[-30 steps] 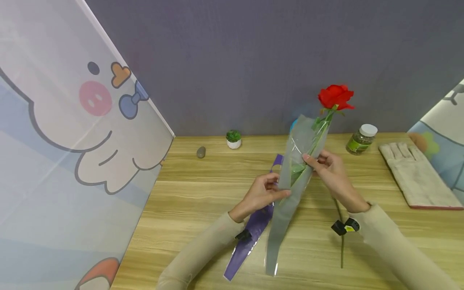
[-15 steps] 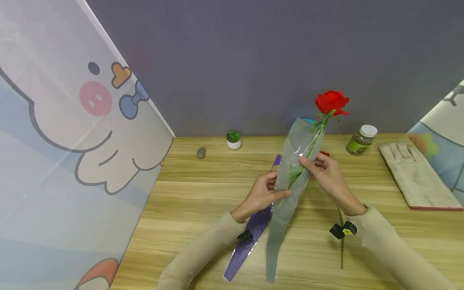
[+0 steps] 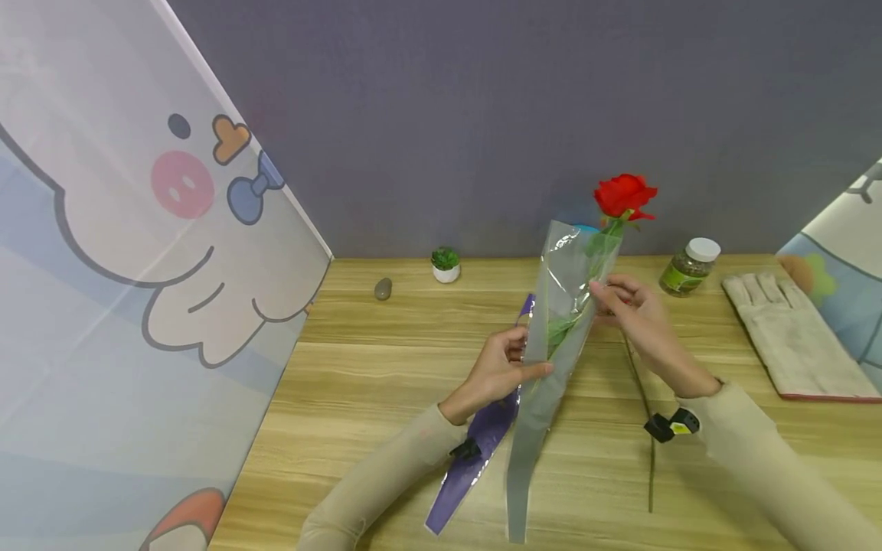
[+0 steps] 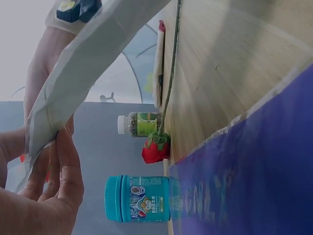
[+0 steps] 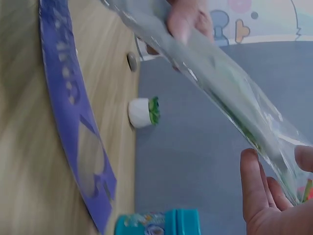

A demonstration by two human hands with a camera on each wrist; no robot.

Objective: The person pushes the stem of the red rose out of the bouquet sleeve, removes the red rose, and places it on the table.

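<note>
A red rose (image 3: 625, 197) stands tilted in a long translucent flower sleeve (image 3: 534, 428), its bloom above the sleeve's top and green leaves showing through the film. My left hand (image 3: 496, 367) grips the sleeve near its middle, thumb in front and fingers behind. Higher up, my right hand (image 3: 644, 325) pinches the sleeve's right edge; in the right wrist view the film runs between thumb and fingers (image 5: 252, 171). A purple sleeve (image 3: 472, 467) lies on the table, partly under the left forearm. Another red rose (image 4: 155, 152) lies beyond, its stem (image 3: 651, 474) beneath the right wrist.
Along the back of the wooden table (image 3: 358, 398) stand a small potted plant (image 3: 445, 265), a grey stone (image 3: 383, 288), a white-lidded jar (image 3: 690, 266) and a turquoise jar (image 4: 142, 199). Pale work gloves (image 3: 792, 333) lie at the right.
The rose has come slightly down and left within the sleeve. My right hand has shifted from across the film to its right edge. My left hand keeps nearly the same place.
</note>
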